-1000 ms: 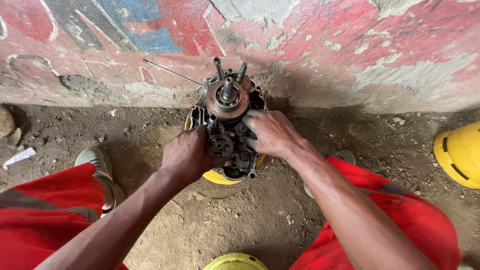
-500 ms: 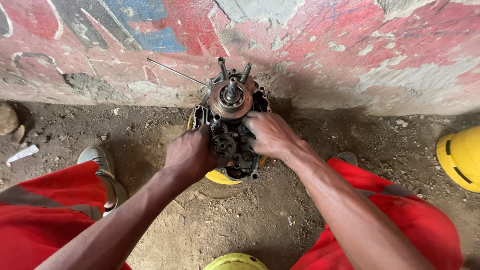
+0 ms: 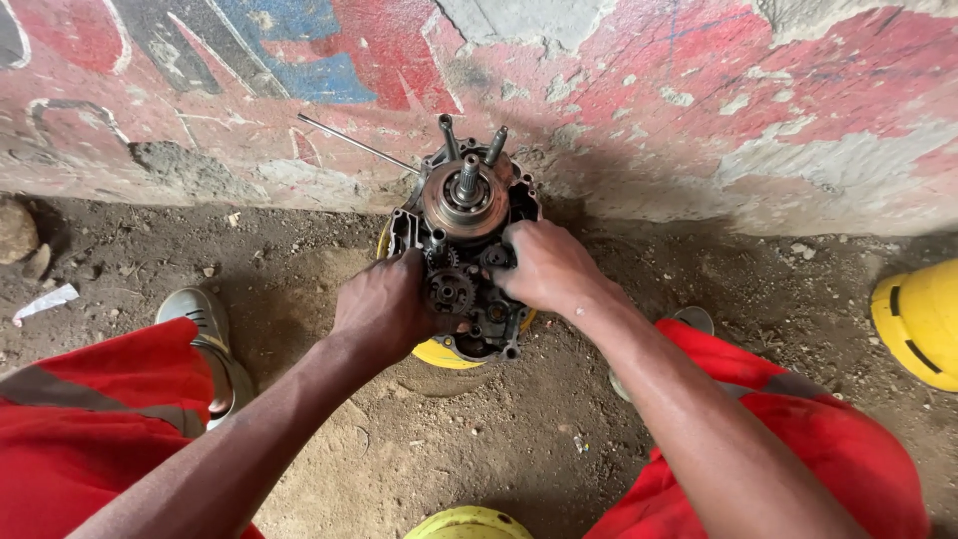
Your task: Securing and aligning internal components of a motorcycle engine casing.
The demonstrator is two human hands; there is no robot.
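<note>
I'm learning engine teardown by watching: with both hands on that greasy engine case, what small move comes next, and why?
Probably lift the small dark toothed gear off its shaft: the left hand and right hand both press around it on the grimy metal engine case, fingertips at the gear cluster.

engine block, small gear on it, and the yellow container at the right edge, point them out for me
engine block (image 3: 463, 200), head view, on the round rusty hub near its top
small gear (image 3: 450, 292), head view, on its toothed face
yellow container (image 3: 923, 319), head view, on its curved side
</note>
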